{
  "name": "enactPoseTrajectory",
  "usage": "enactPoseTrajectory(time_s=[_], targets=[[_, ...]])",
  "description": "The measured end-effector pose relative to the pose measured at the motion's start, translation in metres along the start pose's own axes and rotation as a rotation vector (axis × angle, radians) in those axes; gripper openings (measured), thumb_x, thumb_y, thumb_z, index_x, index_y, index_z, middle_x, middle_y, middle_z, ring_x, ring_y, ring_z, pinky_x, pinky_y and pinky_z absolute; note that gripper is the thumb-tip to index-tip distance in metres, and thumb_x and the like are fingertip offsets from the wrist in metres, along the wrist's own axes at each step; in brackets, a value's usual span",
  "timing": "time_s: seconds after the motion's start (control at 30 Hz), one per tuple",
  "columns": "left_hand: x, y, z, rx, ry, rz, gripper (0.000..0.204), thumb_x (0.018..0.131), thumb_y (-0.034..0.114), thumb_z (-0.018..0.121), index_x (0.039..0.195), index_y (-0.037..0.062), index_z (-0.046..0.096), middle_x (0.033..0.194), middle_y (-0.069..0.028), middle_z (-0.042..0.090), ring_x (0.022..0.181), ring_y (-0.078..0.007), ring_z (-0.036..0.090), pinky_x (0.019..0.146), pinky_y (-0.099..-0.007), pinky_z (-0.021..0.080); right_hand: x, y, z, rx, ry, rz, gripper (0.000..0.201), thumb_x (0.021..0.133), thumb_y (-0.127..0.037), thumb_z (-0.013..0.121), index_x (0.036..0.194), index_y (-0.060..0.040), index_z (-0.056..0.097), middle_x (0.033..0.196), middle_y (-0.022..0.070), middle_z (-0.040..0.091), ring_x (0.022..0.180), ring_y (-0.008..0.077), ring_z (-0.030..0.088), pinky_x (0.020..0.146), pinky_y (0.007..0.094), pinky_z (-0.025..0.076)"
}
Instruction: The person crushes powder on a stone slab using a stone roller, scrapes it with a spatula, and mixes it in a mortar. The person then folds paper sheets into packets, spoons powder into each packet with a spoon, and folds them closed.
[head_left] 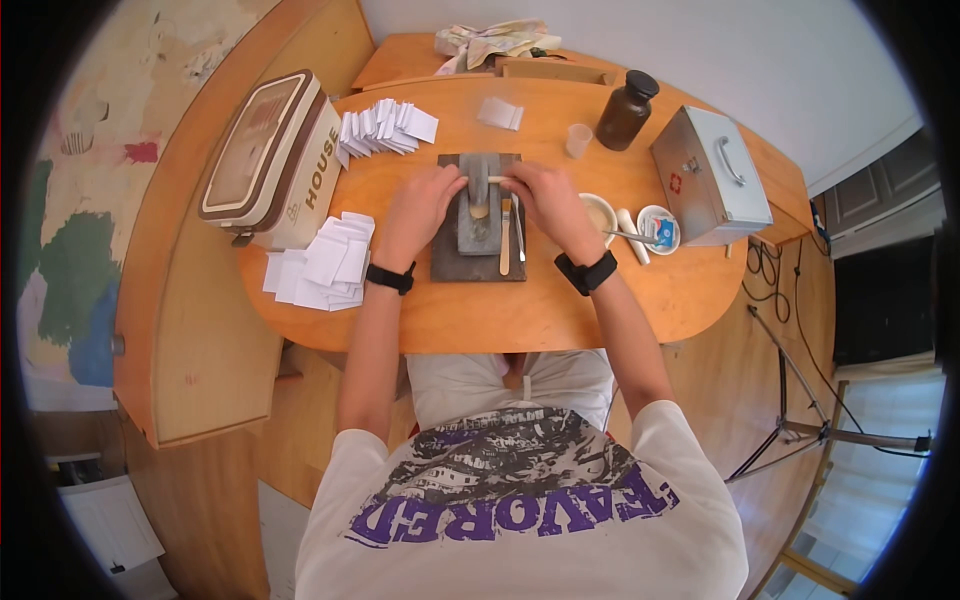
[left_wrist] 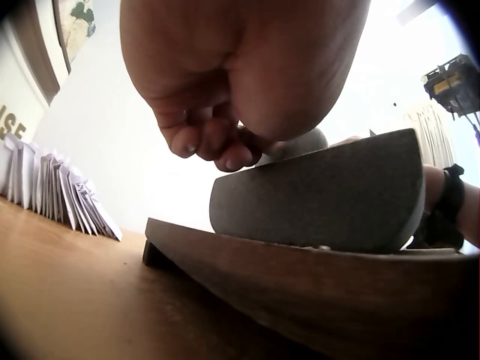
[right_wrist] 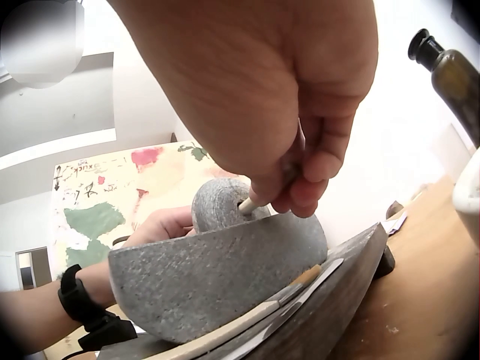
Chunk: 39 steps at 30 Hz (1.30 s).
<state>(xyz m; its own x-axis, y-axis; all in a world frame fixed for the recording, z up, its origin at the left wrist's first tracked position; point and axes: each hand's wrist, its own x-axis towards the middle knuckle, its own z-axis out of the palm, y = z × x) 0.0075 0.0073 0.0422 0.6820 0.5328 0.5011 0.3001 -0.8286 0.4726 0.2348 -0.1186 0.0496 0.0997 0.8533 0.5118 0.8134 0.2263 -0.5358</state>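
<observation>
A grey stone grinding trough (head_left: 480, 240) lies on a dark wooden board (head_left: 450, 268) in front of the person. A stone grinding wheel (right_wrist: 216, 202) stands upright in it, with a pale wooden axle handle (right_wrist: 256, 205) through its middle. The right hand (head_left: 550, 205) pinches the handle's right end, fingers curled round it. On the wheel's other side, the left hand (head_left: 430, 208) grips the handle, its end hidden by curled fingers. Tan material (head_left: 480, 211) shows in the trough near the wheel. Alongside the trough lie a brush (head_left: 505, 245) and a thin metal spatula (head_left: 520, 240).
White paper packets (head_left: 325, 262) and a standing row of more packets (head_left: 385, 128) flank a HOUSE box (head_left: 300, 190). To the right are a bowl (head_left: 597, 208), a white pestle (head_left: 632, 235), a small dish (head_left: 668, 222), a plastic cup (head_left: 578, 141), a dark bottle (head_left: 627, 112) and a metal case (head_left: 710, 180).
</observation>
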Motion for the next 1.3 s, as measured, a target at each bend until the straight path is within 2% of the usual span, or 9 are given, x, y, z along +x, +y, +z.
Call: enactPoseTrajectory(time_s=[0.13,0.2,0.33,0.4,0.7,0.93,1.0,1.17,1.3], targets=[[-0.027,0.032,-0.021,0.000,-0.088,-0.014,0.024,0.113,0.021,0.067,0.103,0.0007,0.061,0.095,-0.0230,0.071,0.094,-0.0491,0.067,0.075,-0.0566,0.051,-0.029,-0.015,-0.009,0.075,-0.104,0.058,0.017,0.106,-0.017,0.076,0.110,0.0002,0.076,0.098,0.0230,0.076,0.089,0.0467,0.071,0.077,0.0498,0.056],[-0.035,0.044,-0.032,-0.094,-0.189,-0.137,0.024,0.114,0.022,0.067,0.103,0.0010,0.061,0.092,-0.0252,0.069,0.090,-0.0513,0.065,0.074,-0.0569,0.050,-0.033,-0.023,-0.019,0.088,-0.146,0.050,0.018,0.107,-0.018,0.076,0.109,0.0002,0.076,0.097,0.0227,0.075,0.089,0.0469,0.071,0.077,0.0499,0.056],[-0.033,0.047,-0.046,-0.174,-0.247,-0.128,0.024,0.115,0.022,0.066,0.105,0.0012,0.061,0.092,-0.0268,0.067,0.088,-0.0529,0.064,0.072,-0.0567,0.050,-0.029,-0.031,-0.032,0.118,-0.241,-0.009,0.019,0.109,-0.020,0.075,0.108,-0.0001,0.076,0.094,0.0224,0.073,0.088,0.0473,0.070,0.075,0.0507,0.056],[-0.026,0.034,-0.041,-0.175,-0.285,-0.123,0.024,0.114,0.023,0.067,0.105,0.0006,0.065,0.090,-0.0270,0.066,0.085,-0.0509,0.063,0.072,-0.0512,0.050,-0.023,-0.025,-0.029,0.098,-0.272,-0.027,0.020,0.109,-0.020,0.075,0.107,0.0000,0.075,0.093,0.0226,0.073,0.088,0.0474,0.070,0.075,0.0511,0.055],[-0.002,0.003,0.004,-0.016,0.087,-0.016,0.018,0.113,0.018,0.068,0.111,-0.0001,0.069,0.101,-0.0239,0.069,0.095,-0.0486,0.065,0.079,-0.0526,0.052,0.003,-0.004,0.006,-0.037,-0.004,0.015,0.015,0.107,-0.014,0.074,0.105,-0.0002,0.072,0.098,0.0217,0.074,0.089,0.0479,0.070,0.077,0.0538,0.055],[-0.017,0.015,-0.003,0.029,0.086,0.014,0.019,0.111,0.019,0.072,0.104,0.0022,0.066,0.093,-0.0195,0.066,0.088,-0.0442,0.065,0.075,-0.0531,0.051,-0.009,-0.005,-0.004,-0.054,-0.088,-0.024,0.015,0.106,-0.016,0.075,0.110,-0.0016,0.073,0.098,0.0205,0.074,0.090,0.0461,0.070,0.077,0.0523,0.056],[-0.030,0.026,-0.013,-0.047,-0.002,0.007,0.018,0.110,0.018,0.072,0.104,0.0017,0.067,0.093,-0.0194,0.065,0.088,-0.0439,0.065,0.075,-0.0521,0.051,-0.022,-0.015,-0.009,-0.007,-0.129,-0.019,0.015,0.107,-0.016,0.075,0.111,-0.0019,0.074,0.098,0.0201,0.074,0.091,0.0454,0.071,0.077,0.0516,0.056],[-0.049,0.055,-0.030,-0.099,-0.007,-0.065,0.017,0.110,0.018,0.072,0.105,0.0018,0.068,0.091,-0.0205,0.064,0.088,-0.0450,0.065,0.074,-0.0527,0.050,-0.037,-0.046,-0.032,0.032,-0.182,0.001,0.018,0.108,-0.020,0.075,0.108,-0.0020,0.073,0.095,0.0210,0.074,0.090,0.0457,0.071,0.076,0.0507,0.057],[-0.042,0.049,-0.028,-0.106,-0.030,-0.063,0.018,0.112,0.019,0.070,0.108,0.0016,0.067,0.093,-0.0219,0.065,0.090,-0.0476,0.065,0.074,-0.0537,0.050,-0.032,-0.035,-0.023,0.044,-0.194,0.023,0.019,0.108,-0.020,0.075,0.107,-0.0015,0.073,0.094,0.0217,0.074,0.089,0.0466,0.071,0.076,0.0513,0.056]])
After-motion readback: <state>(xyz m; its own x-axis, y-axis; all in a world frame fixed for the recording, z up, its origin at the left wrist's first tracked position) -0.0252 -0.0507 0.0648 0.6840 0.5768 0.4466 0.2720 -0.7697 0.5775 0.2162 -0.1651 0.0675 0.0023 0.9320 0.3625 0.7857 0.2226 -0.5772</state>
